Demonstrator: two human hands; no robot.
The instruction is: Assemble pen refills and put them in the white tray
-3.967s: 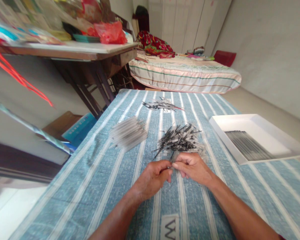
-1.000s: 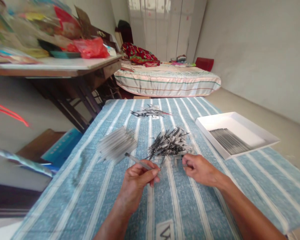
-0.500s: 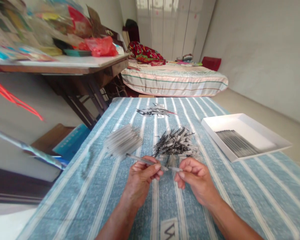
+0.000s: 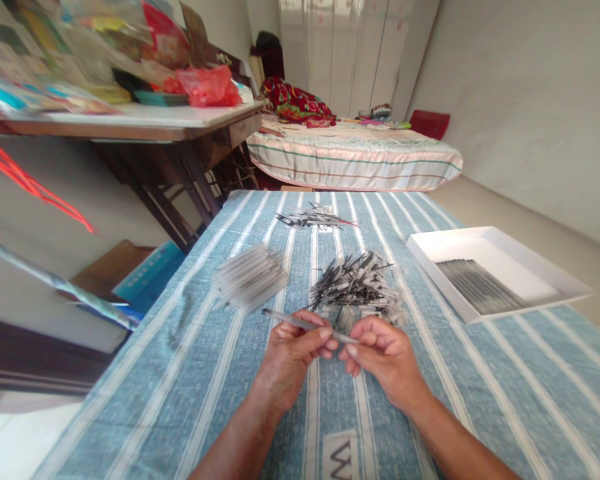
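Note:
A slim grey pen [image 4: 286, 319] with a dark far end lies slantwise between my hands. My left hand [image 4: 293, 353] is closed on it, thumb on top near the middle. At the pen's near right end, the fingertips of my right hand [image 4: 387, 357] are pinched together; the small pale piece seen there earlier is mostly hidden by them. Just beyond my hands is a loose heap of small black and clear pen parts [image 4: 353, 283]. To the left of the heap lies a stack of pale, translucent pen barrels [image 4: 253, 277].
A white open box [image 4: 510, 260] with a row of dark grey pens [image 4: 475, 287] stands at the right. Farther back lies a smaller pile of thin dark pieces [image 4: 315, 217]. A striped blue cloth [image 4: 230, 407] covers the table; a cluttered side table [image 4: 190, 117] stands left.
The gap between the pen in my left hand and the pale piece in my right has closed; they now meet end to end. The view has shifted slightly.

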